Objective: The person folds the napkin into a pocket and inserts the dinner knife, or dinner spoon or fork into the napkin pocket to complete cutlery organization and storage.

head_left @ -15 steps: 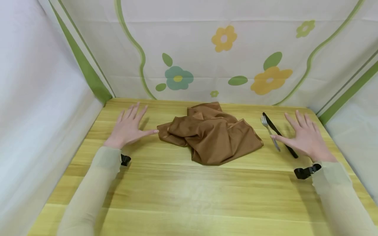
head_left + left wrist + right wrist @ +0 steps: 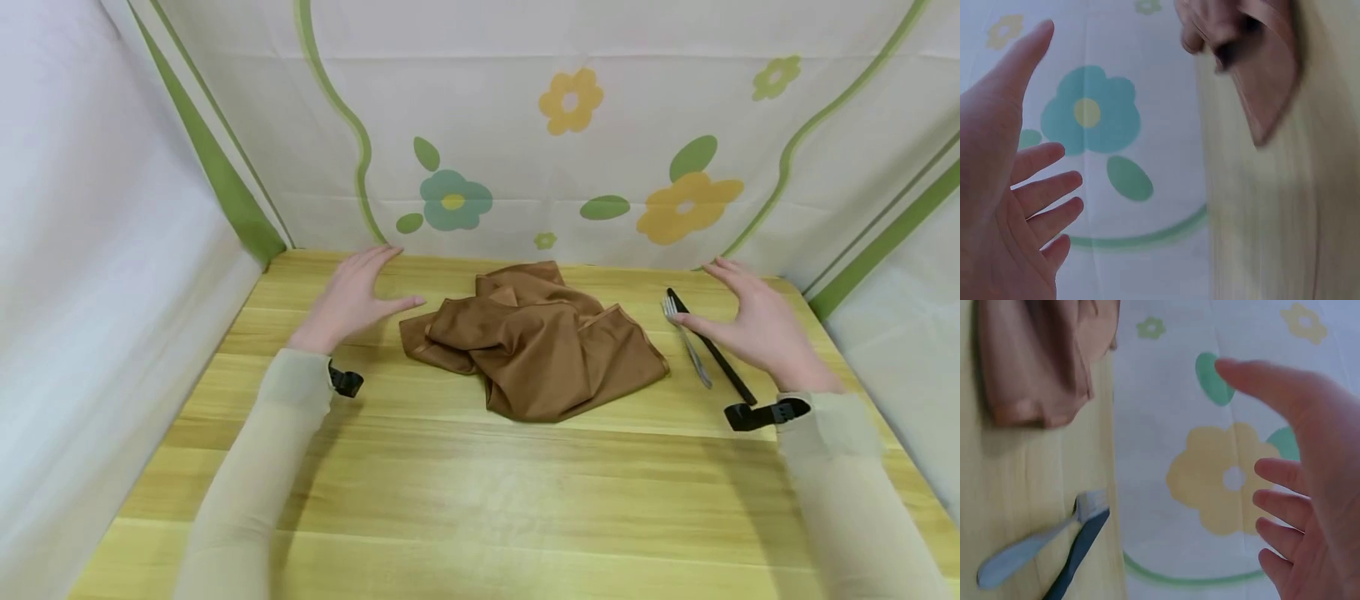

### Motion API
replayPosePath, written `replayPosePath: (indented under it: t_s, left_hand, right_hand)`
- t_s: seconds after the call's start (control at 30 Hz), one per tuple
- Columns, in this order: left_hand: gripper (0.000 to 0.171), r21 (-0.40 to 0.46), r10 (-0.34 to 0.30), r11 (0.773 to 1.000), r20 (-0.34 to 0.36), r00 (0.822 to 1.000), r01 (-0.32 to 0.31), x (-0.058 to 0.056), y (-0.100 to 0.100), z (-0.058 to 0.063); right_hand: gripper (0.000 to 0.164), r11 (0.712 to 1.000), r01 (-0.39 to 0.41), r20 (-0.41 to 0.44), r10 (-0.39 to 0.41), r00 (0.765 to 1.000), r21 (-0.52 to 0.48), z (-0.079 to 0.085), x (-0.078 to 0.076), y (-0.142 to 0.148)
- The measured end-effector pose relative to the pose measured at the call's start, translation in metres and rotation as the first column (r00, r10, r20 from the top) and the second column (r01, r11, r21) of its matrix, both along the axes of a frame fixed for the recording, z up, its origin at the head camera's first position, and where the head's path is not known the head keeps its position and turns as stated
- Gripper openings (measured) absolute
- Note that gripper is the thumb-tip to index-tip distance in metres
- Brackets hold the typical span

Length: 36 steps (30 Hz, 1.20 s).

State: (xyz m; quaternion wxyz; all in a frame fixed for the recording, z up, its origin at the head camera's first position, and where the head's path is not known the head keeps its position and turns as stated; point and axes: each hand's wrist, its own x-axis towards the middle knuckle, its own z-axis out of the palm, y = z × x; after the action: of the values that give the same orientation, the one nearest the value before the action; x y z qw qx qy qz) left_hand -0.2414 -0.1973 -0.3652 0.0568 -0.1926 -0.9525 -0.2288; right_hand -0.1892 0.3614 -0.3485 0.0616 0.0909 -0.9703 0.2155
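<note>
A brown cloth (image 2: 540,350) lies crumpled in the middle of the wooden table, its left corner near my left hand (image 2: 348,300). That hand is held above the table with the thumb apart from the fingers, holding nothing. To the right of the cloth lie a silver fork (image 2: 693,354) and a black knife (image 2: 720,358), side by side and close together. My right hand (image 2: 765,329) hovers beside them, its thumb over the upper part of the cutlery in the head view. In the right wrist view its fingers are loosely extended with nothing in them.
A white curtain (image 2: 495,125) printed with flowers and green lines stands behind the table's back edge. White cloth walls (image 2: 90,292) flank both sides. The bare wooden tabletop (image 2: 480,500) stretches in front of the brown cloth.
Both hands have turned from palms facing down with spread fingers to a more sideways pose, fingers closer together. The left hand has shifted right. Cloth, fork and knife have stayed put.
</note>
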Motion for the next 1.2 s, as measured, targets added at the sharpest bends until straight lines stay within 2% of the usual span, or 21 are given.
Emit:
replayPosePath:
  t_s: [0.2,0.4,0.57,0.67,0.87,1.03,1.2]
  left_hand:
    - [0.09,0.148,-0.058,0.988,0.047,0.997,0.05,-0.004,0.018,0.0]
    - [0.083,0.198,-0.096,0.977,0.066,0.993,0.081,-0.011,0.035,-0.017]
    - [0.077,0.213,-0.12,0.972,0.107,0.987,0.095,-0.018,0.051,-0.032]
    - [0.074,0.213,-0.133,0.972,0.136,0.982,0.102,-0.022,0.061,-0.042]
    - [0.073,0.185,-0.19,0.97,0.184,0.964,0.156,-0.027,0.075,-0.059]
    - [0.069,0.148,-0.209,0.972,0.207,0.956,0.181,-0.029,0.08,-0.064]
    - [0.065,0.133,-0.209,0.974,0.209,0.955,0.184,-0.032,0.081,-0.061]
  right_hand:
    - [0.084,0.997,-0.059,-0.032,0.057,0.998,-0.052,0.004,-0.006,-0.024]
    - [0.074,0.991,-0.102,-0.058,0.097,0.994,-0.088,-0.009,-0.018,-0.04]
    - [0.069,0.988,-0.114,-0.027,0.112,0.993,-0.101,-0.027,-0.031,-0.048]
    - [0.068,0.986,-0.121,0.028,0.125,0.992,-0.112,-0.043,-0.04,-0.051]
    - [0.066,0.982,-0.155,0.132,0.169,0.977,-0.11,-0.068,-0.052,-0.057]
    - [0.057,0.978,-0.195,0.155,0.204,0.967,-0.075,-0.079,-0.056,-0.058]
    - [0.049,0.975,-0.213,0.149,0.22,0.964,-0.064,-0.077,-0.057,-0.059]
